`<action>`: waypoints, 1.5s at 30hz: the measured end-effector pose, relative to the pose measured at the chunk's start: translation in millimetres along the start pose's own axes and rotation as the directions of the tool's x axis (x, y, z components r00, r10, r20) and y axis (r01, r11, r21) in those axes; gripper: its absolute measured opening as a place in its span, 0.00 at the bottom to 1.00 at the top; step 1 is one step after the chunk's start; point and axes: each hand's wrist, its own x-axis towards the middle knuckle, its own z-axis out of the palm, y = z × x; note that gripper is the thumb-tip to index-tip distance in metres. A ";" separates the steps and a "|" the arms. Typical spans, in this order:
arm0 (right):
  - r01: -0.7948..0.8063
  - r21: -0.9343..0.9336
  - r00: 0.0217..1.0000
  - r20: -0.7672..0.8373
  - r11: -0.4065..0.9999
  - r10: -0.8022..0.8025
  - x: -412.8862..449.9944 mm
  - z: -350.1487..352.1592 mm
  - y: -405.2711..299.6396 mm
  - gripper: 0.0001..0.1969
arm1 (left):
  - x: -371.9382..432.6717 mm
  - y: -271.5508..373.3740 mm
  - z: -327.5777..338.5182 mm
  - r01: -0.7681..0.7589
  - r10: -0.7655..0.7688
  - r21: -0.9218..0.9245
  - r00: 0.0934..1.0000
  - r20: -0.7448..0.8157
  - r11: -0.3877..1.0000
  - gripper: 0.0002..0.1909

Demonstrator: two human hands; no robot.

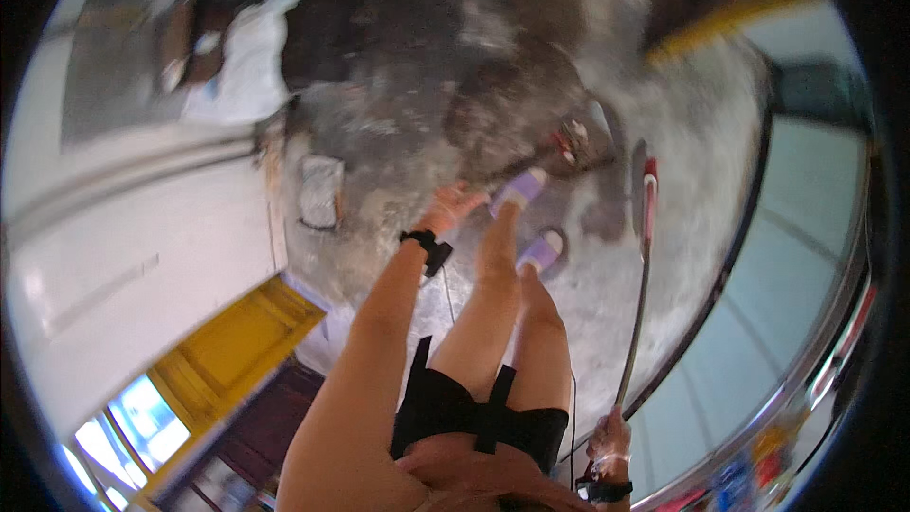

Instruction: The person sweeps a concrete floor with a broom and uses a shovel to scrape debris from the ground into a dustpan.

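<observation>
My right hand (610,434), at the lower right, is closed around the handle of a long-handled tool (635,327). This tool has a red head (650,188) close to the floor; its exact kind is not clear, though it resembles a broom. My left hand (451,206) hangs free with its fingers apart, beside my foot in a purple slipper (519,188). Beyond my feet, a small heap of debris (571,142) with red and pale bits lies on the concrete floor (384,206). Both wrists carry black bands.
A white-fronted counter (163,256) stands on the left, with a pale block-like object (321,192) on the floor beside it. Along the right runs a glass-panelled case (775,256). A yellow door panel (227,338) is at lower left. Dark stains mark the floor ahead.
</observation>
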 end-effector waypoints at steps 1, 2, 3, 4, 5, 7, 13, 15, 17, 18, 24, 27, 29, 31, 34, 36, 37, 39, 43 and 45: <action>0.055 -0.193 0.990 -0.117 0.980 -0.079 -5.6 19.1 -2.5 0.31 | -21.9 -33.6 -2.2 0.046 -0.046 -0.010 0.999 -0.017 0.999 0.48; 0.092 -0.261 0.988 -0.100 0.961 -0.121 -6.1 13.2 -9.5 0.31 | -33.7 -46.6 1.6 0.047 -0.047 -0.045 0.999 -0.016 0.998 0.47; 0.105 -0.185 0.994 -0.002 0.977 -0.107 -3.3 -3.3 -17.0 0.29 | -48.8 -59.9 -5.2 0.051 -0.058 -0.104 0.996 -0.063 0.993 0.47; 0.091 -0.111 0.992 0.099 0.990 -0.080 -2.7 -3.0 -27.3 0.28 | -68.9 -75.0 -18.0 0.036 -0.050 -0.197 0.997 -0.064 0.980 0.44; 0.105 -0.164 0.991 0.099 0.981 -0.090 -16.2 7.9 -25.1 0.28 | -98.4 -91.2 -23.1 0.022 -0.037 -0.284 0.998 -0.049 0.959 0.42; 0.217 -0.459 0.971 0.008 0.861 -0.240 -27.6 63.9 -30.2 0.27 | -134.4 -159.0 -33.1 0.053 -0.100 -0.300 0.985 -0.144 0.952 0.40; 0.130 -0.827 0.933 -0.086 0.548 -0.350 -51.7 223.4 7.7 0.28 | -256.6 -297.4 -49.3 0.211 -0.381 -0.588 0.907 -0.181 0.781 0.37; 0.123 -0.882 0.946 -0.034 0.455 -0.322 -49.2 280.0 29.7 0.27 | -257.7 -351.0 -34.8 0.368 -0.577 -0.702 0.813 -0.075 0.610 0.38; 0.058 -0.910 0.921 -0.110 0.411 -0.373 -36.1 328.6 56.3 0.27 | -246.7 -419.0 -2.2 0.394 -0.643 -0.767 0.766 -0.032 0.507 0.38; 0.047 -0.893 0.955 -0.091 0.447 -0.282 -30.4 349.2 72.6 0.27 | -246.5 -466.5 18.5 0.410 -0.667 -0.696 0.733 -0.133 0.589 0.38; -0.026 -0.915 0.968 -0.123 0.404 -0.218 -28.9 450.9 151.3 0.26 | -205.2 -605.4 71.0 0.437 -0.696 -0.634 0.680 -0.231 0.638 0.37; -0.120 -0.918 0.939 -0.229 0.378 -0.257 -29.2 499.4 188.7 0.26 | -191.3 -647.7 45.2 0.622 -0.734 -0.472 0.674 -0.081 0.624 0.33; -0.101 -0.917 0.889 -0.257 0.386 -0.378 -29.4 519.1 182.7 0.26 | -127.6 -598.7 2.2 0.569 -0.740 -0.607 0.671 -0.047 0.554 0.35; -0.079 -0.926 0.939 -0.194 0.370 -0.285 -21.2 531.7 197.8 0.25 | -134.5 -631.5 -29.1 0.673 -0.860 -0.641 0.509 0.042 0.368 0.36; -0.144 -0.905 0.949 -0.241 0.399 -0.203 -8.6 557.0 233.8 0.24 | -153.7 -723.6 -52.2 0.696 -0.884 -0.576 0.453 -0.112 0.429 0.33; -0.151 -0.898 0.932 -0.268 0.414 -0.242 -4.5 571.4 247.0 0.24 | -134.0 -742.6 -75.6 0.725 -0.859 -0.479 0.492 -0.142 0.495 0.29; -0.149 -0.897 0.928 -0.272 0.416 -0.254 -2.6 574.0 246.7 0.24 | -122.5 -741.4 -87.5 0.720 -0.855 -0.483 0.501 -0.135 0.498 0.29; -0.133 -0.883 0.953 -0.238 0.449 -0.187 0.1 575.5 244.6 0.23 | -107.8 -733.2 -111.3 0.659 -0.844 -0.556 0.513 -0.160 0.506 0.23; -0.119 -0.898 0.957 -0.217 0.424 -0.192 1.4 580.3 253.8 0.22 | -105.5 -706.6 -170.7 0.683 -0.912 -0.648 0.406 -0.049 0.339 0.15; -0.160 -0.903 0.926 -0.277 0.398 -0.257 0.0 586.7 263.1 0.21 | -109.6 -695.9 -191.9 0.765 -0.947 -0.606 0.316 0.058 0.218 0.15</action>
